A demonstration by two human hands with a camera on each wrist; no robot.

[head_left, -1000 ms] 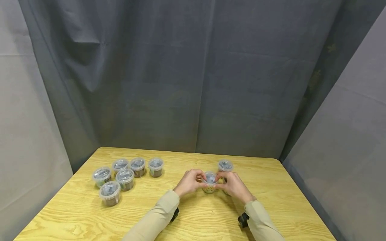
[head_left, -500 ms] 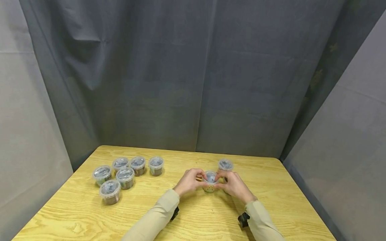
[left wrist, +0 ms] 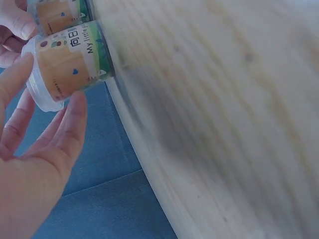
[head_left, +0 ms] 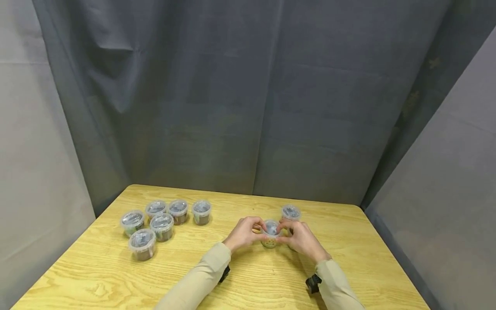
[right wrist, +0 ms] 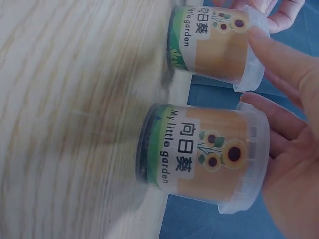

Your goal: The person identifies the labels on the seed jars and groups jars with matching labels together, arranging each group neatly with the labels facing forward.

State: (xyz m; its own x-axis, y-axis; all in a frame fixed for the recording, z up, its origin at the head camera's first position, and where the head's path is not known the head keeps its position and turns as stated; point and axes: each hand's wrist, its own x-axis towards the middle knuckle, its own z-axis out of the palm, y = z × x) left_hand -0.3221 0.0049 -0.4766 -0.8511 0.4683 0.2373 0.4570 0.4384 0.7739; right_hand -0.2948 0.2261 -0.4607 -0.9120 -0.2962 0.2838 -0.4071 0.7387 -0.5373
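A small lidded cup (head_left: 269,242) with a "My little garden" label (left wrist: 75,59) stands on the table between the hands. From its left side my left hand (head_left: 244,234) holds the lid rim with thumb and fingers; the left wrist view shows the same hand (left wrist: 45,144). On the opposite side my right hand (head_left: 304,242) grips that rim, thumb and forefinger bent round it. A second cup (head_left: 290,212) stands just behind the right hand, partly hidden by it; the right wrist view shows this cup (right wrist: 199,154) close beside the palm, sunflowers on its label.
Several similar cups with clear lids, among them a front one (head_left: 142,244) and a rear one (head_left: 201,212), stand at the left of the wooden table (head_left: 240,275). A grey curtain (head_left: 201,94) hangs behind the table, with pale panels on both sides.
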